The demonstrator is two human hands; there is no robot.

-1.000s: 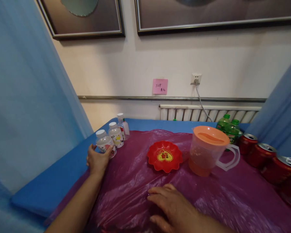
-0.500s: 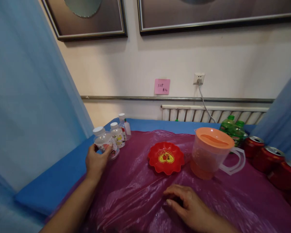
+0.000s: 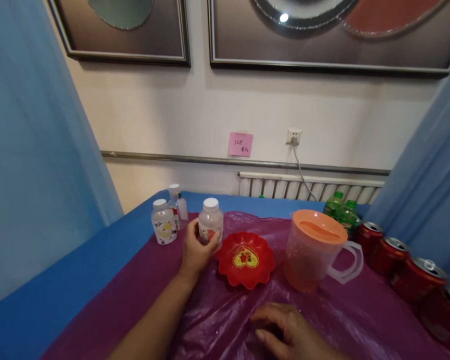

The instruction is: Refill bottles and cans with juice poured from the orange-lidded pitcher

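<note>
My left hand [image 3: 198, 250] is wrapped round a clear jar [image 3: 211, 220] with a white lid and a printed label. The jar is upright beside the left rim of a red scalloped plate [image 3: 230, 272], which has a yellow heart design. Whether the jar's base touches the table I cannot tell. Low in front of the plate rests my right hand [image 3: 281, 327], its fingers loosely bent, the thumb apart from them and nothing between. Left of my left hand stand another white-lidded jar [image 3: 164, 224] and a small clear bottle [image 3: 176, 202].
An orange-lidded pitcher [image 3: 315, 245] stands right of the plate. Behind it are green bottles [image 3: 347, 215], with several red cans [image 3: 392, 255] along the right side. Purple plastic film [image 3: 135, 295] covers part of the blue table [image 3: 78, 255]. Blue curtains [image 3: 30, 150] hang at both sides.
My left hand has carried the jar rightward, from beside the other jar and bottle to the plate's left edge. My right hand stays in front of the plate. The camera view has shifted slightly.
</note>
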